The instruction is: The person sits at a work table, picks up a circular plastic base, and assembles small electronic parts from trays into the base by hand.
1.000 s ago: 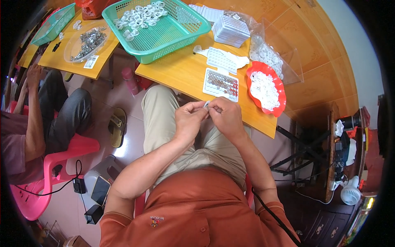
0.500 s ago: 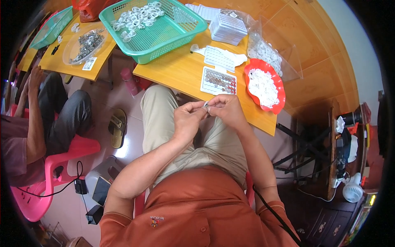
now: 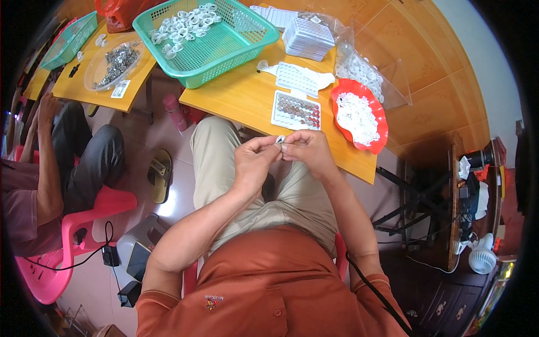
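Observation:
Both hands meet above my lap, close to the table's front edge. Between their fingertips is a small white ring-shaped piece [image 3: 280, 139] with a darker middle. My left hand [image 3: 254, 160] pinches it from the left, and my right hand [image 3: 309, 150] grips it from the right. Just beyond the fingers lies a white tray [image 3: 296, 110] with rows of small brown, grey and red round pieces. Behind it is another white dimpled tray [image 3: 300, 80] with a torn white sheet. A red scalloped dish [image 3: 383, 124] of small white parts stands right of the trays.
A green basket [image 3: 233, 66] with many white rings stands at the back. Near it are stacked clear trays [image 3: 307, 39] and a bag of white parts [image 3: 362, 73]. At left, a seated person [image 3: 42, 185] sits by a tub of metal parts [image 3: 115, 64].
The white ring-shaped piece has turned and now shows more of its round opening above my fingertips. My hands have barely shifted. The view has moved slightly.

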The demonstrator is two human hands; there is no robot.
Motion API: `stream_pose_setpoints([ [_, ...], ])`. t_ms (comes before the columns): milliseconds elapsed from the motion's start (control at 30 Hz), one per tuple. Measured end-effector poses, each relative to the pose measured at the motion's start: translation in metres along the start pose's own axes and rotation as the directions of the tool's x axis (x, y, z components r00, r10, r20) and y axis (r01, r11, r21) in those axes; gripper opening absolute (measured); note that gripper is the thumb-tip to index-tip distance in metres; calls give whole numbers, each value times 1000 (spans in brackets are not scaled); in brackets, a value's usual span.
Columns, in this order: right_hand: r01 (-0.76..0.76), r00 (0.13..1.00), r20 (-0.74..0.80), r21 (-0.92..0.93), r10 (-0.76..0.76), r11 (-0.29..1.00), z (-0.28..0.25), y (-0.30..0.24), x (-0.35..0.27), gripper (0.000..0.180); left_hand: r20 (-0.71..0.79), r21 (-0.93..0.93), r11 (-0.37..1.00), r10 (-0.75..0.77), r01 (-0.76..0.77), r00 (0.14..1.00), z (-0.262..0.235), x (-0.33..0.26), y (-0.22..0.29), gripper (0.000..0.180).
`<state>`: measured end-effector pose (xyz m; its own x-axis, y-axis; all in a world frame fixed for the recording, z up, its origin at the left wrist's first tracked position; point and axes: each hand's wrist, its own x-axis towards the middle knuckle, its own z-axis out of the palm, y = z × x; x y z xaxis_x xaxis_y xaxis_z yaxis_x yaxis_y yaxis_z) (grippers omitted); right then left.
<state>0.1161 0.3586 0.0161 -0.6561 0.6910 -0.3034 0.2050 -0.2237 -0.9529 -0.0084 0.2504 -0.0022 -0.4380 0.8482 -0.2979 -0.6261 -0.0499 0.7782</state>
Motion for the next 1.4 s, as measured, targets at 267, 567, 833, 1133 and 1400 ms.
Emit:
stream_pose_setpoints([
  [267, 395, 866, -86, -486, -492, 779, 20, 2, -6, 7, 26, 30, 1000, -6, 5, 1000, -6, 3, -5, 19],
  [567, 333, 830, -78, -726, -552, 602, 27, -4, -9, 10, -11, -3, 1000, 13, -13, 1000, -1, 2, -5, 23],
  [833, 346, 791, 19, -839, -612, 421, 35, -15, -17, 7, 10, 78, 997, 23, -23, 1000, -3, 2, -7, 17],
  [1133, 354, 800, 144, -897, -583, 266, 34, -17, -16, 6, -11, 91, 995, 37, -36, 999, -3, 2, -13, 19],
  [1400, 247, 941, -48, -577, -334, 779, 12, -1, 1, 11, -2, 123, 991, 43, -43, 999, -3, 1, -9, 17],
])
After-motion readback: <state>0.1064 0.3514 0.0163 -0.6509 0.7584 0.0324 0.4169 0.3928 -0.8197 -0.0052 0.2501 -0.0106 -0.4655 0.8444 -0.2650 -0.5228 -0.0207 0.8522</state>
